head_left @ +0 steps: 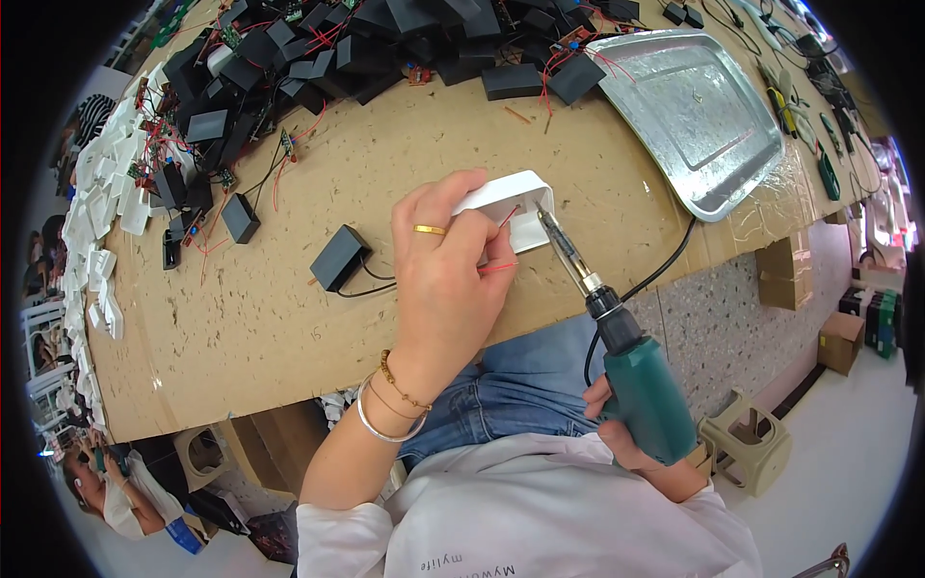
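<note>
My left hand (pixel 445 252), with a gold ring and bracelets, is closed around a white plastic housing (pixel 515 189) above the table's front edge. Red wires (pixel 499 267) come out between its fingers, one running into the open housing. My right hand (pixel 621 429) grips a green soldering gun (pixel 647 397) by its handle. Its metal tip reaches into the housing's right end; whether it touches anything inside I cannot tell. A black box (pixel 340 258) lies left of my left hand, and its black wires run toward that hand.
Black boxes (pixel 385 48) with red wires and small circuit boards pile up at the back. White housings (pixel 116 193) line the left edge. A metal tray (pixel 708 116) lies at the right, near pliers (pixel 779 106). The soldering gun's black cord (pixel 665 274) passes under the tray's edge.
</note>
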